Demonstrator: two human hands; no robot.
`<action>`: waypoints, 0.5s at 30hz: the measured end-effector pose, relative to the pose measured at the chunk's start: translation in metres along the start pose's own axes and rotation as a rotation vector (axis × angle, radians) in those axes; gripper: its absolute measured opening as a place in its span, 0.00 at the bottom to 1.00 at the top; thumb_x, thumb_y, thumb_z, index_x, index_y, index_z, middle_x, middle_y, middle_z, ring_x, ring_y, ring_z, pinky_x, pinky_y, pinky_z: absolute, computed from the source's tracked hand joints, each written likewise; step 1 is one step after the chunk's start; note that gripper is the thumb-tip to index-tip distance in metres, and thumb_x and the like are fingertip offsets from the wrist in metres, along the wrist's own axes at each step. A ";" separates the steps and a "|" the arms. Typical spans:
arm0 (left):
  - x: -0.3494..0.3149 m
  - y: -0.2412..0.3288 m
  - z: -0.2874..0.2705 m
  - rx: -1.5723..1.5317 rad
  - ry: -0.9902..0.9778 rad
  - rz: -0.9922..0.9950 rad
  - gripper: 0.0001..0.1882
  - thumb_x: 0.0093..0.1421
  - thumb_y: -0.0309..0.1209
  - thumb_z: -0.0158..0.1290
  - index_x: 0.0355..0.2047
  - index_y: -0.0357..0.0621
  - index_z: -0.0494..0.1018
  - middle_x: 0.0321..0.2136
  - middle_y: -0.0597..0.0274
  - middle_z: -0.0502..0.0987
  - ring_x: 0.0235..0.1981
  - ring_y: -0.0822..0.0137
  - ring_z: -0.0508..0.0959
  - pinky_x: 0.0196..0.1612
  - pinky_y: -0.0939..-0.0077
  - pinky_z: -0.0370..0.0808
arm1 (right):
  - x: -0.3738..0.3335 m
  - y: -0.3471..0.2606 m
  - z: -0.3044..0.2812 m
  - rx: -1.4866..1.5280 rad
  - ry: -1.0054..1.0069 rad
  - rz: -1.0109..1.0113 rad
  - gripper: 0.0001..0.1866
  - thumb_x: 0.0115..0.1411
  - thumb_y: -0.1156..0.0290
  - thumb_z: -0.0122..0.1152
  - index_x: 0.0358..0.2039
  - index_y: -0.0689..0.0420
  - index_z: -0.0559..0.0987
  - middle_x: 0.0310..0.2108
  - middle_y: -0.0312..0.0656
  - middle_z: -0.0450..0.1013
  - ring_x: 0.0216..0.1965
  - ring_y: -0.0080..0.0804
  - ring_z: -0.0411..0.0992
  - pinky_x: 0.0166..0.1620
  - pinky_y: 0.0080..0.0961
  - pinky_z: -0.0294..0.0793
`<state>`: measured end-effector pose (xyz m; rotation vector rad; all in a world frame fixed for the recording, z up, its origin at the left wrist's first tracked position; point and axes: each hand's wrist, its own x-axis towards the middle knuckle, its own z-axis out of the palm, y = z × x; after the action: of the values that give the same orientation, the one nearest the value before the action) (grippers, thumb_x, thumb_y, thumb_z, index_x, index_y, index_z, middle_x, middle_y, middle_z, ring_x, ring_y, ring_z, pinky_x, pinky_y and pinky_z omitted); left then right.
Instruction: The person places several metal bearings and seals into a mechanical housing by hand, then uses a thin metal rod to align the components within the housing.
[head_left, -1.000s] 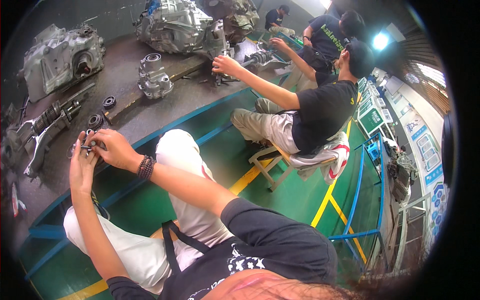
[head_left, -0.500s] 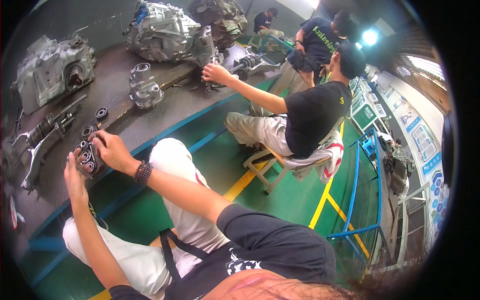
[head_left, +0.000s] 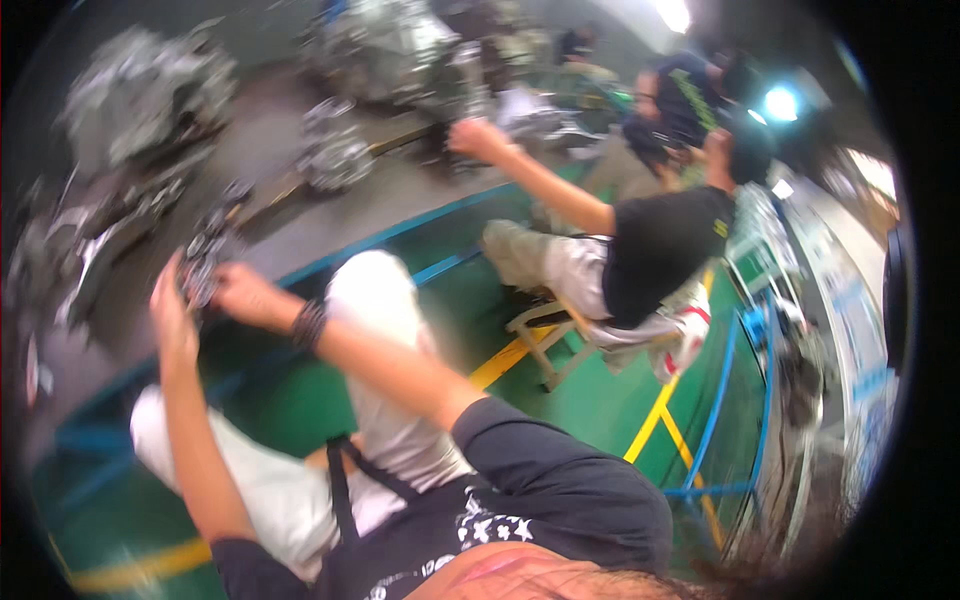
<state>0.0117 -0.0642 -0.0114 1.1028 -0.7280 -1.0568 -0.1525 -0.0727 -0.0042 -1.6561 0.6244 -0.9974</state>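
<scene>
1. Although the frame was smeared by motion, a small dark metal gear part (head_left: pixel 203 268) sat between the two hands, raised over the edge of the grey work platform (head_left: pixel 300 225) where the blue border strip (head_left: pixel 400 230) ran.
2. The part lay just right of the left hand (head_left: pixel 172 312) and just left of the right hand (head_left: pixel 240 295); both touched it, neither clearly nearer, and its long axis seemed to run upward and slightly right, though blur left that uncertain.
3. The left fingers (head_left: pixel 165 285) stood up along the part's left side, and the right fingers curled against its right side, so both hands looked clamped on it.
4. Further out, a co-worker's hand (head_left: pixel 470 138) reached toward a silver gearbox housing (head_left: pixel 390 50) on the same platform.
5. Compared with half a second earlier, the hands held the same grip, while the view had swung and blurred.
</scene>
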 end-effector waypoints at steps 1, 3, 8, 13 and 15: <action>-0.013 0.013 0.008 -0.012 0.036 0.022 0.18 0.69 0.40 0.49 0.53 0.46 0.77 0.46 0.60 0.79 0.37 0.74 0.77 0.37 0.80 0.74 | 0.000 -0.012 0.001 -0.159 0.008 -0.075 0.12 0.60 0.69 0.57 0.42 0.60 0.81 0.38 0.49 0.80 0.42 0.49 0.76 0.47 0.37 0.76; -0.014 0.023 0.017 0.011 0.046 0.093 0.19 0.68 0.41 0.51 0.54 0.44 0.77 0.48 0.57 0.79 0.43 0.69 0.76 0.47 0.72 0.73 | -0.005 -0.025 -0.013 -0.366 -0.007 -0.059 0.11 0.59 0.71 0.59 0.40 0.62 0.81 0.37 0.51 0.79 0.40 0.45 0.76 0.45 0.35 0.75; -0.002 0.026 0.022 -0.087 -0.191 0.012 0.20 0.66 0.26 0.48 0.57 0.35 0.70 0.45 0.59 0.80 0.38 0.72 0.73 0.45 0.78 0.71 | 0.000 -0.007 -0.044 0.118 0.083 0.278 0.30 0.53 0.84 0.53 0.60 0.68 0.70 0.40 0.38 0.75 0.32 0.23 0.69 0.38 0.18 0.68; -0.020 0.042 -0.002 -0.048 -0.321 0.037 0.20 0.69 0.26 0.49 0.59 0.33 0.69 0.49 0.56 0.79 0.39 0.72 0.78 0.51 0.78 0.75 | 0.004 -0.001 -0.027 0.410 0.135 0.312 0.23 0.58 0.84 0.54 0.55 0.73 0.69 0.47 0.47 0.75 0.42 0.34 0.78 0.44 0.24 0.76; -0.023 0.043 -0.001 -0.025 -0.299 0.058 0.20 0.69 0.29 0.49 0.59 0.33 0.69 0.49 0.55 0.79 0.37 0.70 0.79 0.52 0.76 0.76 | 0.003 -0.006 -0.027 0.422 0.211 0.297 0.22 0.60 0.83 0.54 0.55 0.74 0.68 0.47 0.49 0.75 0.44 0.36 0.79 0.45 0.25 0.77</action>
<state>0.0177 -0.0387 0.0294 0.9057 -0.9751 -1.1913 -0.1749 -0.0869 0.0050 -1.0636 0.7183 -1.0094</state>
